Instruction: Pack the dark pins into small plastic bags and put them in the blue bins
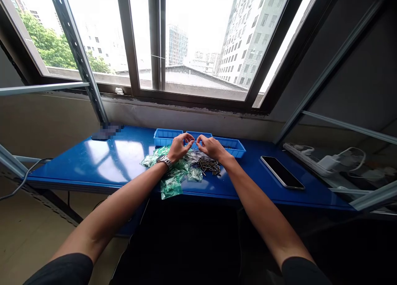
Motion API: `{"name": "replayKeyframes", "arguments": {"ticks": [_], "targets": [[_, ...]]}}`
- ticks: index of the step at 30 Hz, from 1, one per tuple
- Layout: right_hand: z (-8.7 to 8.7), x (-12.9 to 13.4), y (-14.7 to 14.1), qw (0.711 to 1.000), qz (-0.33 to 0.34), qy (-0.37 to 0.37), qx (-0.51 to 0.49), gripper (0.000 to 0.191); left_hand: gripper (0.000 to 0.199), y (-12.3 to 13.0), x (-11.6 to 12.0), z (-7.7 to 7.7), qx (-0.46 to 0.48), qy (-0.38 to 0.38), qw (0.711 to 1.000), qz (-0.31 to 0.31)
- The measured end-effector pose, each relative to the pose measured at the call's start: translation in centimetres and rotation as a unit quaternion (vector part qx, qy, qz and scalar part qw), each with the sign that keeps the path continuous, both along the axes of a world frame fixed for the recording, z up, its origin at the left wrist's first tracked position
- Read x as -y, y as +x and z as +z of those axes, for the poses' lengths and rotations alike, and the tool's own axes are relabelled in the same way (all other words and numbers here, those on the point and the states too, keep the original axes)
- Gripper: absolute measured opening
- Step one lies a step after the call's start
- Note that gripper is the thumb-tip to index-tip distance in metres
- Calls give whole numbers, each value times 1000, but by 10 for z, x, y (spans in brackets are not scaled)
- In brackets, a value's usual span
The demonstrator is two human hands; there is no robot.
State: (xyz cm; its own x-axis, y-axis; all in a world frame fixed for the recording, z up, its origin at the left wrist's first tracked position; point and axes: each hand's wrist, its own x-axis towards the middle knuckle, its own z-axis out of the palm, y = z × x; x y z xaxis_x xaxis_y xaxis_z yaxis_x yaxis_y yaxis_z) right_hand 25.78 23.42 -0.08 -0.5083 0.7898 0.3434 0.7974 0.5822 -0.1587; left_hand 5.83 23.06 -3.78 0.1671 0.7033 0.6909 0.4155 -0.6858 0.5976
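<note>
My left hand (180,147), with a metal watch (164,161) at its wrist, and my right hand (209,147) meet fingertip to fingertip above the blue table. Both are closed in a pinch, and what lies between the fingertips is too small to name. Beneath and left of my left hand is a pile of green and clear plastic packets (171,186). A heap of dark screws (209,166) lies below my right hand. Right behind the hands stand blue plastic bins, one at the left (168,133) and one at the right (235,147) with small dark pieces inside.
On the blue table (102,161) a phone (282,172) lies at the right, beside a power strip (313,163) with white plugs. A dark, partly blurred item (107,132) rests at the back left. Metal shelf posts (89,82) flank the table before a window.
</note>
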Motion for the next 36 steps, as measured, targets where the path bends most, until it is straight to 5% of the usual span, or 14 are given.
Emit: {"name": "replayKeyframes", "arguments": {"ticks": [9, 17, 25, 36], "targets": [[-15, -1, 8, 989, 58, -36, -129, 25, 15, 0, -2, -2, -6, -9, 1000, -28], [-17, 4, 11, 964, 85, 24, -249, 23, 18, 2, 0, 0, -12, -14, 999, -33], [-15, 10, 7, 958, 100, 45, -264, 16, 12, 3, 1, -2, -46, 8, 998, -44], [-23, 1, 7, 969, 105, -30, -222, 17, 17, 3, -1, -3, 6, -10, 998, -59]]}}
